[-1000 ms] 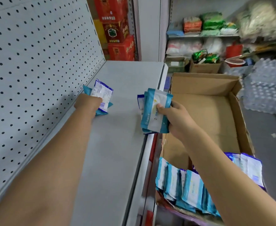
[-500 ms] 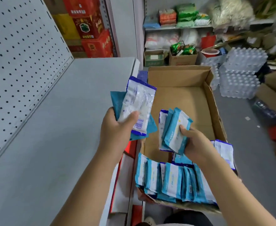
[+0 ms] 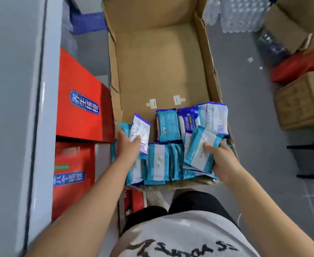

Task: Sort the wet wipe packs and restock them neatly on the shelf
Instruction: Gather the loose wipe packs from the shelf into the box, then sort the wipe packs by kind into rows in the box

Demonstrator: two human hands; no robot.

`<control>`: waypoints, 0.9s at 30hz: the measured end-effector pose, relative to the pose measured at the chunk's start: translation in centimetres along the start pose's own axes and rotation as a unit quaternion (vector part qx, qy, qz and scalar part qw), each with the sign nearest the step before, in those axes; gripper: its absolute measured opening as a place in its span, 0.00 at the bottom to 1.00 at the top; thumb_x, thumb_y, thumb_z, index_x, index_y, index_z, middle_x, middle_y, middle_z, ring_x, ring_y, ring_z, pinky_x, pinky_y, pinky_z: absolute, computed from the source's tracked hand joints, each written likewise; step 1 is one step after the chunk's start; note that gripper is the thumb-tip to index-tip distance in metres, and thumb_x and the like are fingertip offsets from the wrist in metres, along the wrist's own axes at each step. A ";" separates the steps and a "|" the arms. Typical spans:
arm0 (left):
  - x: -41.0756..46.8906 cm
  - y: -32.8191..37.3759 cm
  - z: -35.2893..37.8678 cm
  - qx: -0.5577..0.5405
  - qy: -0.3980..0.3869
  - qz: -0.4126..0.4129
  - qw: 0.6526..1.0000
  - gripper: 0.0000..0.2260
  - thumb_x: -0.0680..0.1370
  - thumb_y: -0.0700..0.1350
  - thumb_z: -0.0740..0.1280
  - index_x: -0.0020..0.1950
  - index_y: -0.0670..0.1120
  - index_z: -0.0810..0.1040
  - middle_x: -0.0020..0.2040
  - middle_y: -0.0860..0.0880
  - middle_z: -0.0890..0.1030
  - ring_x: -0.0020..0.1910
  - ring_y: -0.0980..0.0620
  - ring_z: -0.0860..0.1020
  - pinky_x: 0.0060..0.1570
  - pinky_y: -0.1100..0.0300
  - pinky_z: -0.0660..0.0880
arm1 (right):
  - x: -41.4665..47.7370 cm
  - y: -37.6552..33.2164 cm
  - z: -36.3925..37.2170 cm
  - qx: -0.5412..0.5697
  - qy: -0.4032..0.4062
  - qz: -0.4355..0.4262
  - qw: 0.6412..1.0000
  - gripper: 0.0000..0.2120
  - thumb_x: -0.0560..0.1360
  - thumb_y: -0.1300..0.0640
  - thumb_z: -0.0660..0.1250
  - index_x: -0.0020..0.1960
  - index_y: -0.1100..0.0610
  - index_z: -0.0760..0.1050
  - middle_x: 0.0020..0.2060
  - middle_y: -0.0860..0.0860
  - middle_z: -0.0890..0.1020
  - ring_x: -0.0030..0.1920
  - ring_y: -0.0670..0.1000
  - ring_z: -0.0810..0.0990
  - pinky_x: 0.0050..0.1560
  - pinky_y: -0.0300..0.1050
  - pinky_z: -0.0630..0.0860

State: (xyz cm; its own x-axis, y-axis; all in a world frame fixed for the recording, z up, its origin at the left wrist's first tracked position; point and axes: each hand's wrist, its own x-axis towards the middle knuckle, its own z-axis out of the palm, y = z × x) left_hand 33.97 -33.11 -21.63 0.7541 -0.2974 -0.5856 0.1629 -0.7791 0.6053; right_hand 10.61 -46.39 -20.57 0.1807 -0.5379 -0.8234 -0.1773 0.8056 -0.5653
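Both arms are stretched down over the near end of the box [image 3: 160, 62]. A white pack [image 3: 141, 134] is gripped in the left hand [image 3: 129, 148], and a teal stack [image 3: 200, 152] is clasped in the right hand [image 3: 222, 161], thumb across it. More packs [image 3: 158, 164] are stood in the box beneath. "75%" is printed on a purple pack [image 3: 186, 120]; Chinese characters are borne by red boxes [image 3: 82, 101] at left.

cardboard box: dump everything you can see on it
The box is an open-topped brown corrugated carton, its long side running away from the person. Its walls are creased, the left one is torn, and the near rim looks crushed. The far floor is bare except for two tape scraps. Packs crowd the near end, mostly on edge. Red cartons stand beside its left wall. The left hand and right hand, each gripping packs, are over the near end.
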 end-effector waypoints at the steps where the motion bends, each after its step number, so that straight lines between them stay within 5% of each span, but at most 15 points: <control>1: 1.0 0.4 0.6 0.009 0.003 0.004 1.000 0.35 0.83 0.46 0.67 0.84 0.44 0.52 0.81 0.43 0.62 0.78 0.41 0.65 0.73 0.52 0.64 | 0.5 0.0 0.1 -0.007 0.000 0.003 1.000 0.13 0.80 0.60 0.66 0.65 0.55 0.74 0.57 0.56 0.84 0.54 0.59 0.84 0.56 0.61 0.80; 6: 5.2 2.1 3.5 0.074 0.028 0.032 0.996 0.33 0.82 0.48 0.68 0.81 0.41 0.57 0.79 0.40 0.66 0.76 0.40 0.67 0.74 0.49 0.64 | 2.5 -1.6 0.8 -0.026 -0.001 0.003 1.000 0.15 0.81 0.56 0.67 0.66 0.53 0.72 0.57 0.54 0.84 0.53 0.56 0.85 0.51 0.58 0.83; 10: 7.2 1.1 5.9 0.053 0.008 0.013 0.998 0.31 0.82 0.45 0.67 0.83 0.46 0.57 0.79 0.45 0.67 0.76 0.45 0.68 0.69 0.59 0.64 | 3.7 -3.0 0.4 -0.042 -0.022 0.016 0.999 0.16 0.81 0.55 0.67 0.67 0.51 0.71 0.57 0.51 0.84 0.54 0.54 0.85 0.53 0.59 0.83; 13: 8.2 0.2 6.9 0.105 -0.019 -0.024 0.994 0.26 0.82 0.47 0.66 0.79 0.45 0.64 0.74 0.42 0.73 0.71 0.39 0.73 0.68 0.49 0.71 | 4.2 -3.9 -0.2 -0.048 -0.042 0.024 0.998 0.15 0.81 0.55 0.67 0.66 0.50 0.71 0.57 0.50 0.84 0.53 0.53 0.86 0.53 0.59 0.83; 15: 7.9 0.4 6.8 0.206 0.003 -0.053 0.977 0.30 0.83 0.47 0.65 0.82 0.43 0.58 0.78 0.40 0.68 0.74 0.37 0.69 0.70 0.46 0.68 | 4.3 -4.5 -0.7 -0.049 -0.059 0.030 0.997 0.16 0.81 0.56 0.67 0.67 0.50 0.70 0.58 0.50 0.84 0.53 0.52 0.86 0.53 0.58 0.83; 17: 6.6 1.4 6.4 0.222 0.035 0.001 0.974 0.29 0.84 0.44 0.64 0.82 0.40 0.58 0.80 0.40 0.64 0.78 0.41 0.64 0.74 0.52 0.61 | 4.4 -4.8 -1.2 -0.049 -0.083 0.034 0.995 0.17 0.81 0.56 0.66 0.69 0.51 0.70 0.59 0.50 0.84 0.55 0.53 0.85 0.55 0.59 0.82; 21: 0.6 5.1 5.6 0.022 -0.036 0.070 0.997 0.20 0.84 0.51 0.64 0.75 0.46 0.73 0.72 0.52 0.75 0.72 0.55 0.73 0.64 0.70 0.68 | 3.8 -5.4 -1.8 -0.019 -0.146 0.051 0.988 0.17 0.81 0.58 0.65 0.69 0.52 0.71 0.59 0.51 0.84 0.58 0.56 0.84 0.60 0.62 0.79; 24: -5.0 7.1 5.6 -0.135 -0.214 0.012 0.967 0.21 0.80 0.63 0.65 0.69 0.55 0.77 0.64 0.54 0.83 0.64 0.55 0.80 0.67 0.50 0.76 | 1.8 -5.1 -1.7 0.027 -0.196 0.053 0.979 0.16 0.82 0.60 0.63 0.70 0.53 0.71 0.61 0.53 0.83 0.60 0.56 0.83 0.61 0.59 0.78; 27: -9.3 7.7 6.1 -0.254 -0.325 -0.054 0.909 0.22 0.78 0.60 0.68 0.70 0.56 0.74 0.63 0.50 0.84 0.63 0.47 0.83 0.62 0.42 0.79 | -1.0 -4.4 -1.7 0.079 -0.216 0.039 0.972 0.17 0.82 0.60 0.62 0.71 0.54 0.71 0.62 0.54 0.82 0.62 0.57 0.82 0.61 0.59 0.78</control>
State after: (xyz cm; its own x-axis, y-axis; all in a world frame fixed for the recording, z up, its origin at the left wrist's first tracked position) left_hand 24.33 -39.67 -14.78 0.2085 -0.6266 -0.7509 0.6112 -0.5160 0.6002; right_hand 9.60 -49.87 -17.35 0.5680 -0.3475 -0.7461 -0.0624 0.8857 -0.4600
